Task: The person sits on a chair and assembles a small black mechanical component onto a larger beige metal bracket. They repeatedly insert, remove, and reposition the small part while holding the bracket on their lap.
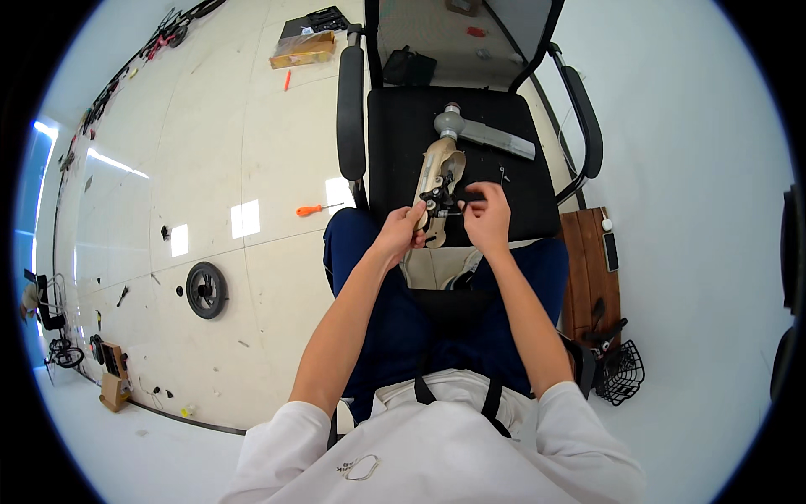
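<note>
Across the black chair seat (390, 160) lies a beige frame part (434, 165), with a grey rounded joint (449, 124) and a flat grey bar (499, 140) at its far end. A black metal mechanism (438, 198) sits on its near end. My left hand (400, 232) is closed round the near end of the frame part, beside the mechanism. At the mechanism's right side my right hand (487, 220) has its thumb and fingers pinched together. A short silver rod (450, 214) shows near its fingertips; what the fingers hold is too small to make out.
The chair's armrests (351, 113) flank the seat. Left on the tiled floor lie an orange-handled screwdriver (311, 210) and a small black wheel (206, 290). A brown wooden board (581, 252) with a phone (610, 251) is at right, near a black wire basket (621, 374).
</note>
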The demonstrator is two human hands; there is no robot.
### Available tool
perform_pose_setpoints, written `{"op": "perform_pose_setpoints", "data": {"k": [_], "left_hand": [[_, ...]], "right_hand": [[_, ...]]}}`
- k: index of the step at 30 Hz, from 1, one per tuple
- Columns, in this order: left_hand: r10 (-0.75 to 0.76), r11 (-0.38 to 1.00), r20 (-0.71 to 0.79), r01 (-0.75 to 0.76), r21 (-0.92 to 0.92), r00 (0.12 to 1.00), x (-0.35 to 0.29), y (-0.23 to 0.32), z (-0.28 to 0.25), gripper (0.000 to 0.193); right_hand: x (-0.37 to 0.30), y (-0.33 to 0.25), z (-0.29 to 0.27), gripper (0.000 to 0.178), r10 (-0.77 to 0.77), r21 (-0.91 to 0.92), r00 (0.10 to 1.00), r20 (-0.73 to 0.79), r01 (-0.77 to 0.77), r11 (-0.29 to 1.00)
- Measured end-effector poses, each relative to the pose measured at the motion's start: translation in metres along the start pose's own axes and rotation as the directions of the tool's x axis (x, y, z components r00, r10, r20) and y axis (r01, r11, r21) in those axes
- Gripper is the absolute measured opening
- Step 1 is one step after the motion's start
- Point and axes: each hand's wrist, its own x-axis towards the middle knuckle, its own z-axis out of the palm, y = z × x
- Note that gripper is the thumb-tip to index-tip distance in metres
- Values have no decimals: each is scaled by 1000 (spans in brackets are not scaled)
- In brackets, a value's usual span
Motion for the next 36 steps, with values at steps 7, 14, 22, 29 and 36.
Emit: {"op": "perform_pose_setpoints", "data": {"k": [7,14,22,29,36], "left_hand": [[100,994,-90,-96,44,991,1,-15,-1,33],[185,983,-122,-182,37,975,13,-18,-2,32],[146,983,-128,-129,131,981,6,-18,-5,32],[186,967,-140,-156,200,973,12,-20,7,38],[378,864,-53,-331,381,924,25,-29,-13,24]], "right_hand": [[13,2,5,30,584,704,792,179,-518,486],[19,-29,25,20,-45,219,991,122,18,975],[-74,-57,-24,23,-229,-258,905,358,332,907],[-72,-53,-38,23,-315,-270,811,493,487,830],[40,-79,-3,24,-175,-190,852,493,302,934]]}}
